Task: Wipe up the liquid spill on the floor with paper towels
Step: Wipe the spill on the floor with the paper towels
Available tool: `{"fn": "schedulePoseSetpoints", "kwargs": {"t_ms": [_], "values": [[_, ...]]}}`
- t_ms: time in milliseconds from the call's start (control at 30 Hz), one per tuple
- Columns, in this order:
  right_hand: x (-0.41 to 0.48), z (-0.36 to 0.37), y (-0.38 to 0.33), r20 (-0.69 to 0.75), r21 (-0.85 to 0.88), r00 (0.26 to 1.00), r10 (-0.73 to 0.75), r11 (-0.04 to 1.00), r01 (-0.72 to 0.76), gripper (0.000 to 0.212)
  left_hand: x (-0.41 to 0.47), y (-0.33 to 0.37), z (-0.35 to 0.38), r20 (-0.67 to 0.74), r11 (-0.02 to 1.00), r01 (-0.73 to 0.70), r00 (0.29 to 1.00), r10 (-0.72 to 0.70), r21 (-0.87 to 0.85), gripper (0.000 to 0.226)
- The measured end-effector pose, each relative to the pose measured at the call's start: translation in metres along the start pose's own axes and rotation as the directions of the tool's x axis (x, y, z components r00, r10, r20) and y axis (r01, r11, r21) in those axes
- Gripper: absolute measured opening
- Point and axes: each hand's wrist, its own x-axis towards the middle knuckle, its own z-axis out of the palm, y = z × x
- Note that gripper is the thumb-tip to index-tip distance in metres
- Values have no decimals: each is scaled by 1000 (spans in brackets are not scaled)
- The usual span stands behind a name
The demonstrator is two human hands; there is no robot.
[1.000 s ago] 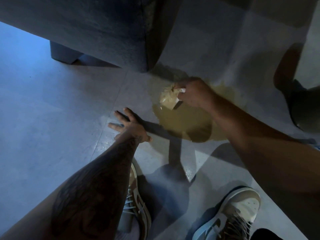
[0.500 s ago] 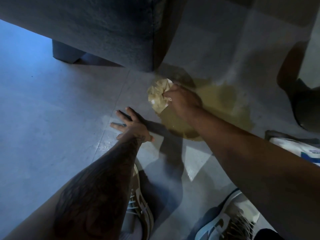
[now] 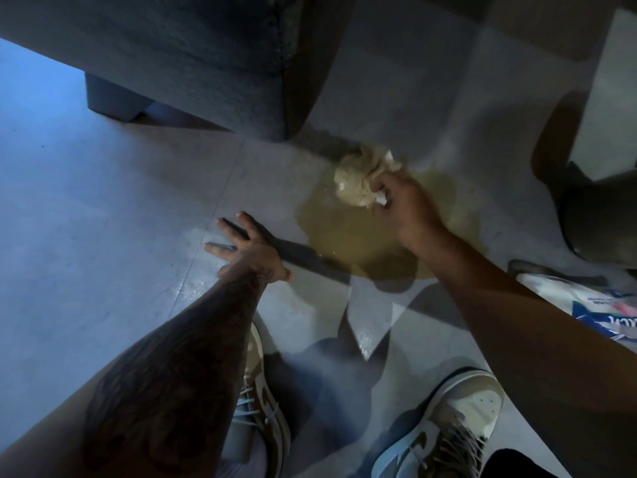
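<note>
- Splayed and flat, the left hand (image 3: 251,251) presses on the floor (image 3: 103,236) with its fingers straight and apart. It holds nothing and seems to be propping up the crouch, just beyond the left sneaker (image 3: 265,401) and right sneaker (image 3: 458,419).
- At the right edge lies a printed package (image 3: 593,312) on the floor (likely the towel supply, though its label is too blurred to read).
- Ahead of the left hand, and close to it without touching, the spill (image 3: 344,236) spreads as a wide yellow-brown puddle. The right forearm crosses over its right side.
- At the puddle's far edge, the right hand (image 3: 403,205) has its fingers curled round the paper towel wad (image 3: 358,182), pinching it from the near-right side. I cannot tell whether the wad is pressed onto the floor or held just above it.
- The wad is crumpled and stained tan almost throughout, with only small white scraps left near the fingers.
- My judgement is that the wiping is under way but far from done. Most of the puddle remains, and a wad this soaked will probably take up little more, so fresh towels look necessary.
- Farthest off, the dark sofa (image 3: 189,56) stands on its block leg (image 3: 117,98), its corner just behind the wad.
</note>
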Motion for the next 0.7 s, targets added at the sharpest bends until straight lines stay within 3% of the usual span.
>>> {"fn": "schedulePoseSetpoints", "kwargs": {"t_ms": [67,133,233,367,433,567,700], "values": [[-6,-1,7,97,-75,993,73,995,-66,21,0,1,0,0,1000,5,1000,-5,0,156],[-8,-6,8,10,-96,995,100,991,-98,13,0,1,-1,1,1000,6,1000,-6,-3,156],[1,-12,1,-71,-150,997,38,988,-49,25,-1,0,-1,11,999,-11,1000,11,-32,155],[21,-4,-12,163,-309,985,54,951,-1,50,-4,-1,-2,18,998,-15,1000,16,-53,153],[24,4,-15,187,-354,981,58,935,12,47,-5,0,-3,21,998,-21,1000,22,-56,153],[22,10,-11,135,-328,990,30,944,16,29,-4,-1,-3,25,999,-9,1000,10,-39,154],[21,0,-12,-82,-166,996,-25,986,11,25,-2,-1,-2,27,999,-10,1000,11,-41,155]]}}
